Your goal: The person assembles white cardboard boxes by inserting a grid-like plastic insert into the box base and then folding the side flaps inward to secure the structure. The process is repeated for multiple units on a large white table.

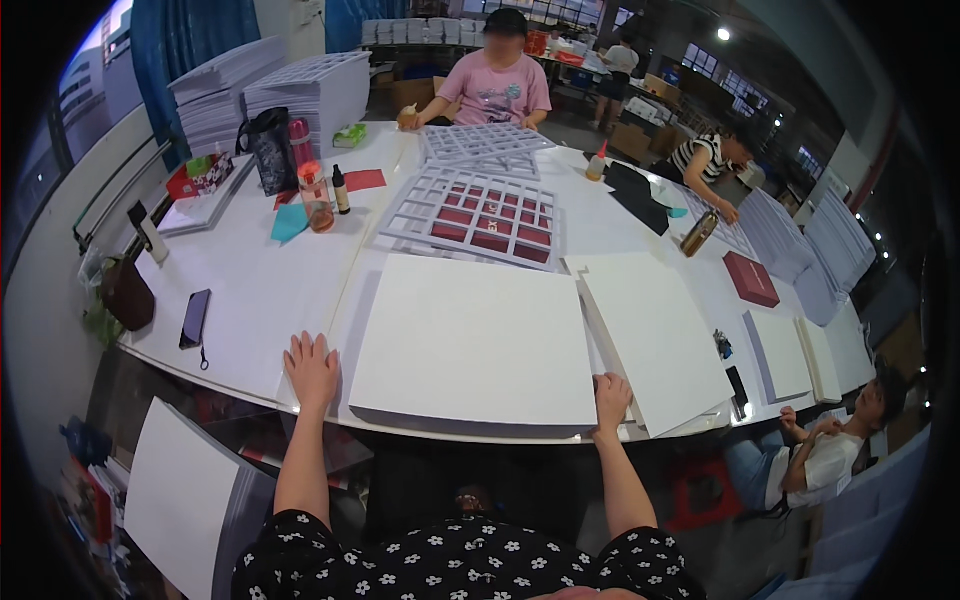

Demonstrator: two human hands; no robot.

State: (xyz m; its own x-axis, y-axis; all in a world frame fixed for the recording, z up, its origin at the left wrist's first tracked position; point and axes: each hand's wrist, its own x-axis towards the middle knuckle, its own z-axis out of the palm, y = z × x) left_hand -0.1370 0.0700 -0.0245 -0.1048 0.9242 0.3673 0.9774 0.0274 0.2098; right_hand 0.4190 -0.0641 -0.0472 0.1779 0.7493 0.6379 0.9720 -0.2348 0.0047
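My left hand (313,368) lies flat on the white table, fingers spread, just left of a large white board (470,345). This board is thick or stacked and sits squarely before me. At its front right corner is my right hand (612,400), fingers curled against the board's edge; the fingertips are partly hidden. Close to the right hand, a second white board (655,340) lies at a slant. Beyond the boards, grey-white grid frames (410,212) overlap, with dark red pieces (480,218) showing in the openings of one.
A phone (196,318), bottles (316,200) and a dark bag (268,150) stand at left. A person in pink (497,85) handles grids across the table; others work at right. A dark red box (750,278) lies at right. More boards (190,510) lean below left.
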